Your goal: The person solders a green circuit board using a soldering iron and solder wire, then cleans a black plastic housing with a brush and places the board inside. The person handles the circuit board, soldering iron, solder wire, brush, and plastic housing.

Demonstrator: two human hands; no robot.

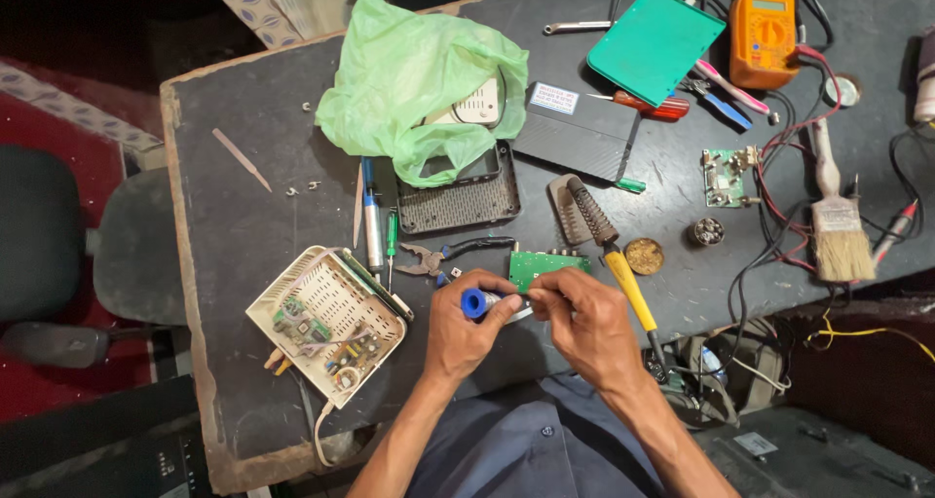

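Observation:
My left hand grips a small blue-capped tube near the table's front edge. My right hand pinches the tube's other end, fingers closed on it. Just beyond my fingers lies a green circuit board. A soldering iron with a yellow handle rests on its coiled stand right of my right hand. Small pliers lie left of the board.
An open white casing with electronics sits at the front left. A green plastic bag, black vented cover, black box, green lid, orange multimeter, paintbrush and tangled wires crowd the dark table.

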